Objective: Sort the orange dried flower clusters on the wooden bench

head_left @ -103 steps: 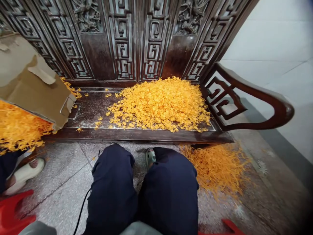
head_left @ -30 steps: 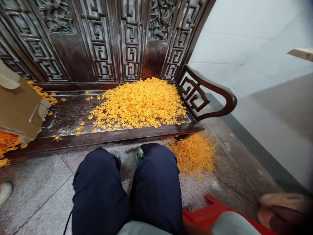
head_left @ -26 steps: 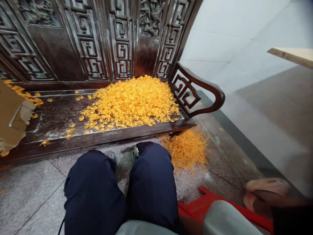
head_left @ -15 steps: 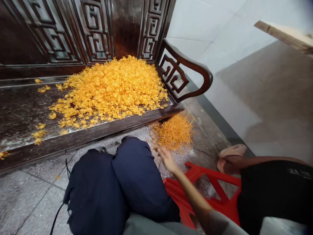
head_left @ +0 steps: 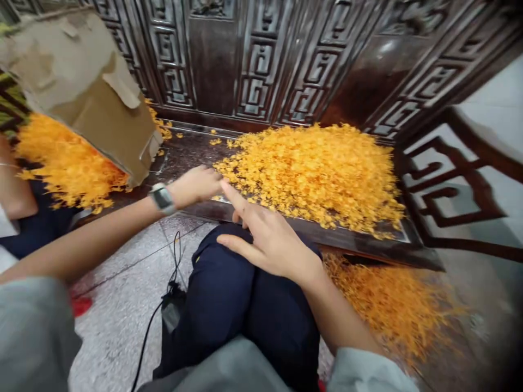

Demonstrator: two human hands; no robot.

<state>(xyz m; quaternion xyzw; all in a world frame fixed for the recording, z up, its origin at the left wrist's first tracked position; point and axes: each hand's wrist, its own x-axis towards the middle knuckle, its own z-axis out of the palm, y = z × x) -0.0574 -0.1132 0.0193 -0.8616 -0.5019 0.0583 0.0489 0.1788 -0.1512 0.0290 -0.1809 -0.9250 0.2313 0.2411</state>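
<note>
Dark carved wood forms the bench [head_left: 286, 228], on which a heap of small orange pieces [head_left: 314, 169] is spread. Its near left edge is touched by the left hand [head_left: 196, 185], fingers loosely curled, nothing visibly held. The right hand [head_left: 265, 239] is open, empty, forefinger extended toward the heap. The pieces seem light and loose, best pinched singly. More lie on the grey floor [head_left: 122, 305]; a cardboard box [head_left: 85, 92] is tilted at left.

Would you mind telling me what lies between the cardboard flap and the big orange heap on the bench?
In the head view, the left hand reaches across that stretch of dark bench seat, between cardboard flap and orange heap; a few stray orange bits lie there.
</note>
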